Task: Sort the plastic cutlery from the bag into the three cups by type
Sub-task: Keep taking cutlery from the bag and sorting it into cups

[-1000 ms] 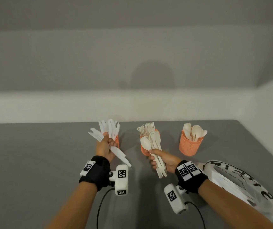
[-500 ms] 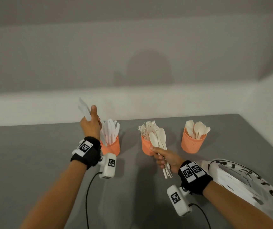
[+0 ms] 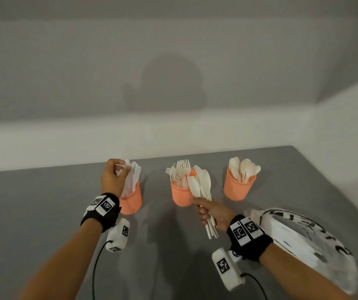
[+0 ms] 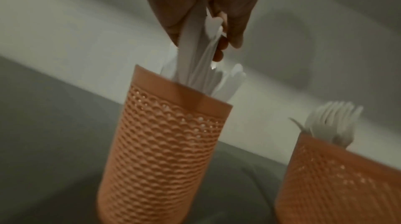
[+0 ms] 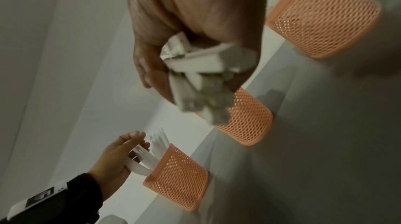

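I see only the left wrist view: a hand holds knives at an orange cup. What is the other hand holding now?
Observer: The right hand grips a bundle of cutlery, spoons among it, before the middle cup.
Operator: I see two cups. Is there a third?
Observer: Yes, the right cup, holding spoons.
Operator: Where is the bag?
Observer: The bag lies on the table beside the right forearm, far from the knives.
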